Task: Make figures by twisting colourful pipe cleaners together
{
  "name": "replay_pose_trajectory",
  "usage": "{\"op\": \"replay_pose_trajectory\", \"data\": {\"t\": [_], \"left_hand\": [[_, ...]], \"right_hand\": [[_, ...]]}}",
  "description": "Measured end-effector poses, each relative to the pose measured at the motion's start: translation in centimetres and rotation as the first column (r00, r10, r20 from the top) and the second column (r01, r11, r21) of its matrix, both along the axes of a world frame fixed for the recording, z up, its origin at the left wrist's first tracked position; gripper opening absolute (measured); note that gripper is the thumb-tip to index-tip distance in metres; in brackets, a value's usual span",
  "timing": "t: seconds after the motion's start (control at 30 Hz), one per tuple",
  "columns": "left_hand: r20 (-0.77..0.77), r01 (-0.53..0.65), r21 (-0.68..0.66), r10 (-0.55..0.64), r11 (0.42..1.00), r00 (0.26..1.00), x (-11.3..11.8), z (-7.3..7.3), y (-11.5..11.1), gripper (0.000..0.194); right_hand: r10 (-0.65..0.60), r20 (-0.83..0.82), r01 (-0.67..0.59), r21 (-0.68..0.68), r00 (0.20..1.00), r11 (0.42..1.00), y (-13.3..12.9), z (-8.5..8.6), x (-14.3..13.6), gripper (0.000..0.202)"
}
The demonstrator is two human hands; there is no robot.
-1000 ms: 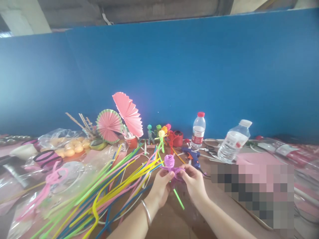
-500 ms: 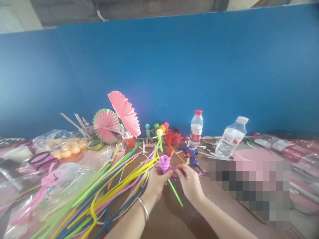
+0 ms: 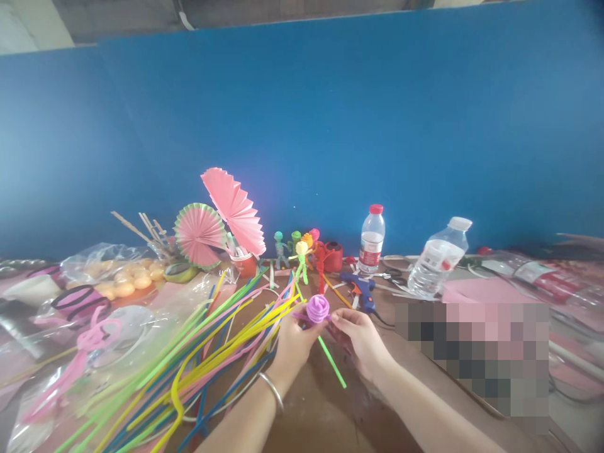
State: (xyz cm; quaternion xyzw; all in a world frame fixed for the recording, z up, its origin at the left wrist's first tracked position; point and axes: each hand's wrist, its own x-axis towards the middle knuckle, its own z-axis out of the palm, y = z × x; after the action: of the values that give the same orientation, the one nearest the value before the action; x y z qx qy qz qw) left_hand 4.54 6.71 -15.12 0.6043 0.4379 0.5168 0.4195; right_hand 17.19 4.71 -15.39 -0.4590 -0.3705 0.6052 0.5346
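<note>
A purple pipe cleaner coil (image 3: pixel 318 308), wound into a round ball, sits between my hands above the table. My left hand (image 3: pixel 298 333), with a silver bangle on its wrist, grips the coil from below and the left. The fingertips of my right hand (image 3: pixel 355 335) pinch a short purple end at the coil's right side. Under the hands a green pipe cleaner (image 3: pixel 332 363) lies slanted on the brown table. Just beyond stand small pipe cleaner figures, among them a yellow-green figure (image 3: pixel 302 261) and a red figure (image 3: pixel 321 267).
Many-coloured pipe cleaners (image 3: pixel 189 371) spread across the left. Behind are pink paper fans (image 3: pixel 233 211), a blue glue gun (image 3: pixel 361 290), a red-capped bottle (image 3: pixel 372 242) and a white-capped bottle (image 3: pixel 438 259). A plastic bag of orange balls (image 3: pixel 127 280) lies far left. A blue partition (image 3: pixel 330 126) closes the back.
The purple coil has tilted so that its spiral top faces me and has shifted slightly right. My right fingers have moved close to the coil's side.
</note>
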Motion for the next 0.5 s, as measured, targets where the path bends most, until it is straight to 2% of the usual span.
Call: {"op": "replay_pose_trajectory", "data": {"t": [0.2,0.27,0.4,0.5], "left_hand": [[-0.095,-0.052,-0.011,0.051,0.999,0.994,0.0,-0.6,0.3,0.013],[-0.058,-0.007,-0.036,0.005,0.999,0.998,0.0,-0.4,0.3,0.016],[0.133,0.186,-0.136,-0.168,0.973,0.977,0.1,0.2,0.1,0.025],[0.196,0.220,-0.208,-0.179,0.953,0.964,0.2,0.1,0.0,0.025]], "right_hand": [[-0.074,0.200,0.050,0.121,0.977,0.991,0.1,-0.3,-0.2,0.020],[-0.112,0.191,0.086,0.140,0.975,0.986,0.2,-0.5,-0.2,0.017],[-0.164,0.097,0.148,0.162,0.982,0.976,0.3,-0.9,-0.1,0.013],[-0.186,0.059,0.172,0.192,0.981,0.966,0.3,-1.0,-0.2,0.013]]}}
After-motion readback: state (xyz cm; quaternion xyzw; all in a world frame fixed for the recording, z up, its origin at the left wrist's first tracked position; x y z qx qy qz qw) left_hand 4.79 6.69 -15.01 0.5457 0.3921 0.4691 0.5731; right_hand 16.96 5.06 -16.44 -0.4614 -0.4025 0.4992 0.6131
